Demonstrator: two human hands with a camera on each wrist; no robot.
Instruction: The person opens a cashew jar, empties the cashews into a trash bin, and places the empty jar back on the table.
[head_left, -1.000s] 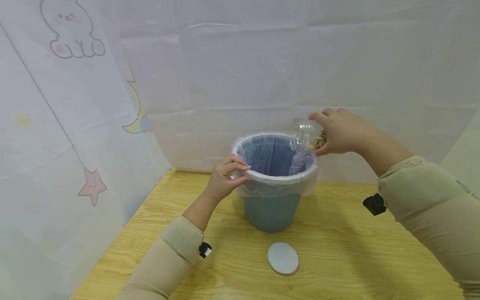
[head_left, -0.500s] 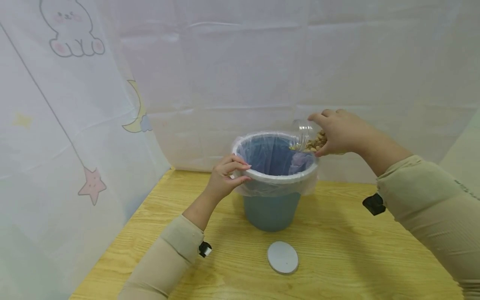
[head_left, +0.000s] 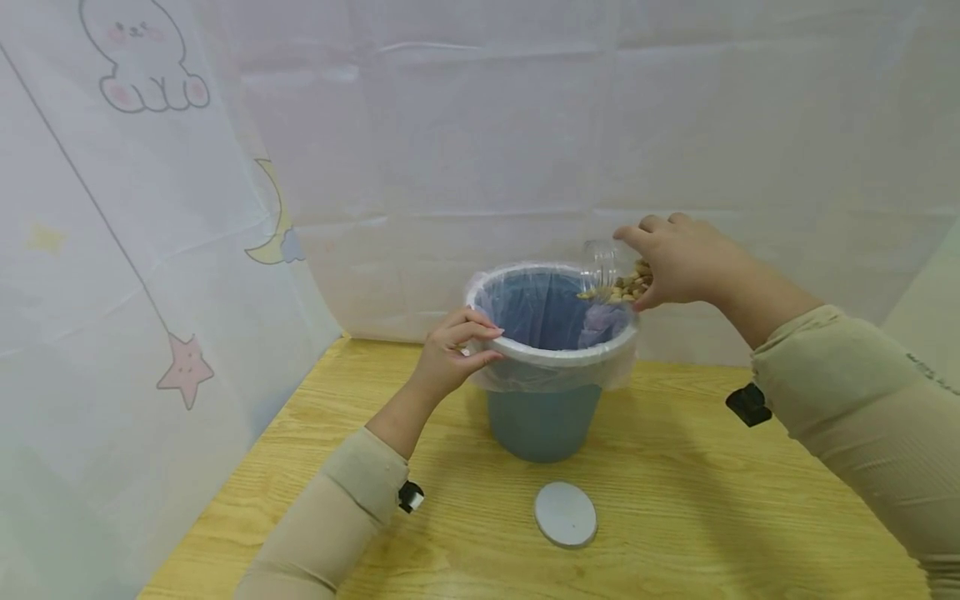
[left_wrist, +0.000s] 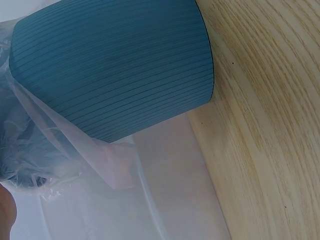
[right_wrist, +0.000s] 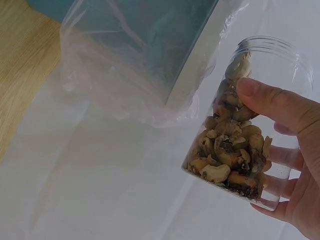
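Observation:
My right hand [head_left: 678,262] grips a clear plastic jar [head_left: 600,262], thumb on one side and fingers round the other. The jar lies tipped on its side, its lidless mouth over the right part of a blue trash can [head_left: 543,425]. Curved tan and brown pieces that look like cashews [right_wrist: 230,145] fill part of it, spread along its lower side toward the mouth. My left hand [head_left: 450,354] pinches the can's white rim [head_left: 555,358] at the left. A thin pinkish liner bag [head_left: 517,379] folds over that rim; a crumpled purplish piece [head_left: 603,321] shows inside.
A round white lid [head_left: 566,515] lies on the wood-grain table [head_left: 675,500] in front of the can. Behind the table hangs a pale sheet [head_left: 450,150], and a printed one [head_left: 150,250] hangs at the left.
The jar has tipped further toward level, and the nuts inside have slid along its lower side toward the mouth. The left hand and the can have stayed in place.

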